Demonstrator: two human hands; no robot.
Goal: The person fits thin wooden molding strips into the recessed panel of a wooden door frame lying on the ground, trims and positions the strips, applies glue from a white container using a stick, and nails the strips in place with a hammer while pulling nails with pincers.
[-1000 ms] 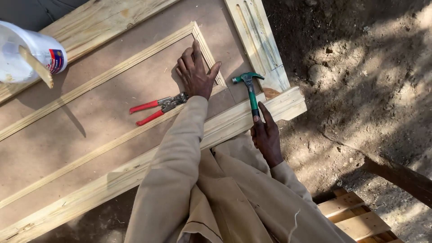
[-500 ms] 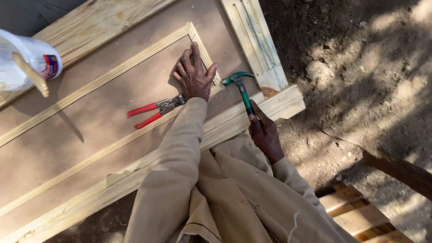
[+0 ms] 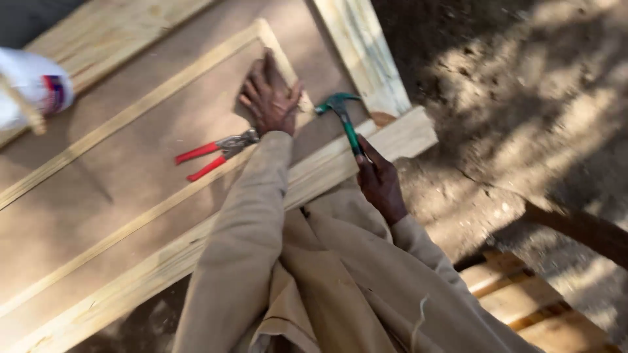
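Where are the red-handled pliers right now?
The red-handled pliers lie on the brown panel, just beside the left hand and its sleeve, left of the green hammer.

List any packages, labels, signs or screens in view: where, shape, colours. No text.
White plastic container: far left edge, on the wooden panel's frame, rounded, blurred, partly cut off by the picture edge.
Label on the container: on its right side, a small patch of red, blue and white.
Wooden stick: pale, slanting across the container's front.
No signs or screens in view.
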